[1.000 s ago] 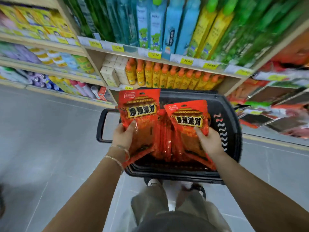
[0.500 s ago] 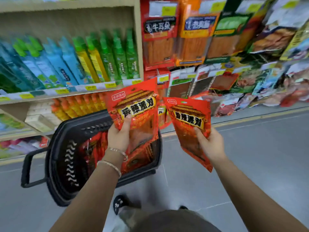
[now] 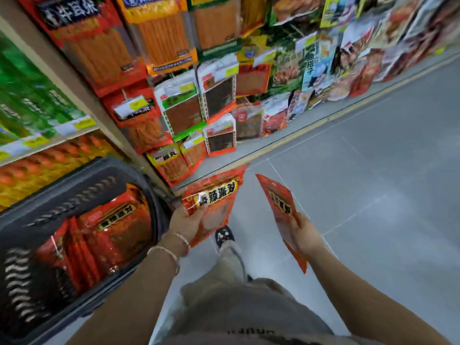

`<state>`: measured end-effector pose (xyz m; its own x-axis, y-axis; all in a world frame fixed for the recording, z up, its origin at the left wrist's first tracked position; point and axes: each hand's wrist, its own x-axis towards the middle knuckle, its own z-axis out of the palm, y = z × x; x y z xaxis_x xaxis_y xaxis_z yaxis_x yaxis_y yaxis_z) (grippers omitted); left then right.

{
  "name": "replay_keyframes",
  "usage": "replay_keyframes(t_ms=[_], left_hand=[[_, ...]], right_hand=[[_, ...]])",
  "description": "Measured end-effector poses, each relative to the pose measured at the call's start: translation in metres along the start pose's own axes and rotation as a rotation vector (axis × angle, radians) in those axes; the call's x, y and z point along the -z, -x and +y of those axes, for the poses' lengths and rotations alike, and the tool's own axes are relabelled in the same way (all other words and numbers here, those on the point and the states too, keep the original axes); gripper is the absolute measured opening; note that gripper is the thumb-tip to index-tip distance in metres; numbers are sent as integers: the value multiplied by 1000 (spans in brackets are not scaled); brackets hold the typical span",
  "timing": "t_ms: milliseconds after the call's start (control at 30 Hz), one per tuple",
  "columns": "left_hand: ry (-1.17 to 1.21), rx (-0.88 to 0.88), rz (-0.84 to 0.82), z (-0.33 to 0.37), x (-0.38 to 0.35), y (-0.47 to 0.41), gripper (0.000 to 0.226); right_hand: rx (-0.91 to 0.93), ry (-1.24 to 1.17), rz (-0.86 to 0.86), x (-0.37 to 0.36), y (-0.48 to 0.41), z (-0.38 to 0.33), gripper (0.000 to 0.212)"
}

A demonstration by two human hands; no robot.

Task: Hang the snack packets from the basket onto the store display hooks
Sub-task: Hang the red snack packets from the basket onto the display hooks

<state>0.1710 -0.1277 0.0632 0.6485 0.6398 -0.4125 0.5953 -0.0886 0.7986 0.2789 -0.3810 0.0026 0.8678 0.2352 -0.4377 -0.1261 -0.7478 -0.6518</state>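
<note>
My left hand grips a red snack packet with black and yellow lettering, held low in front of the display's bottom row. My right hand holds a second red packet, seen nearly edge-on and tilted. The black basket stands on the floor at the left, with several more red packets inside it. The hanging display of packed snacks rises above and beyond both hands; its hooks are hidden behind the packets.
A wooden upright separates the display from shelves of green and orange bottles at the left. Grey tiled floor stretches to the right, with a yellow line along the display's base. My leg and shoe are below the hands.
The view has swung right and down, from the basket toward the hanging display. Both hands carried their packets away from the basket; the right packet has turned edge-on.
</note>
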Motion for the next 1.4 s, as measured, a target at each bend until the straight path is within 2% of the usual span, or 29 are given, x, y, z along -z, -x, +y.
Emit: replay_keyframes(t_ms=[100,233,300,400,467,500,567,700,800,867,967,1033,1133,1300,1400], left_hand=[[-79,65,-42,12,-19,-35,34],[-66,111,31,56,-28,-90,57],[-43,81,55,84,-29,-116,62],[10,-53,93,128,-24,-148,48],[55,-160,120,155,-19,-163,27],[97,-191,154,169,-15,-168,23],[197,-220,253,200,-5,-178,36],[294,-269,401,260,24,-198,76],[369,-428,446,305,50,-200,79],[418,-499,469,329,65,-199,68],[495,-631,540,363,82,-197,21],[517,-677,604,381,90,-193,8],[559,-726,648,402,101,-189,15],[612,-821,730,430,122,-187,6],[646,-844,770,442,133,-184,6]], right_hand=[[-36,-144,18,9,-23,0,28],[3,-139,120,34,-71,-33,19],[35,-144,150,50,-100,-59,23],[114,-177,205,75,-145,-106,39],[191,-197,270,92,-169,-137,39],[241,-222,301,102,-180,-154,37],[363,-283,348,124,-200,-188,31],[604,-343,364,173,-236,-259,23],[741,-325,356,208,-256,-311,21],[837,-268,387,229,-265,-345,27],[933,-186,408,259,-276,-394,28],[1004,-212,403,272,-282,-423,32],[1115,-270,390,285,-279,-464,32],[1288,-393,281,297,-269,-528,26],[1340,-505,284,303,-259,-562,31]])
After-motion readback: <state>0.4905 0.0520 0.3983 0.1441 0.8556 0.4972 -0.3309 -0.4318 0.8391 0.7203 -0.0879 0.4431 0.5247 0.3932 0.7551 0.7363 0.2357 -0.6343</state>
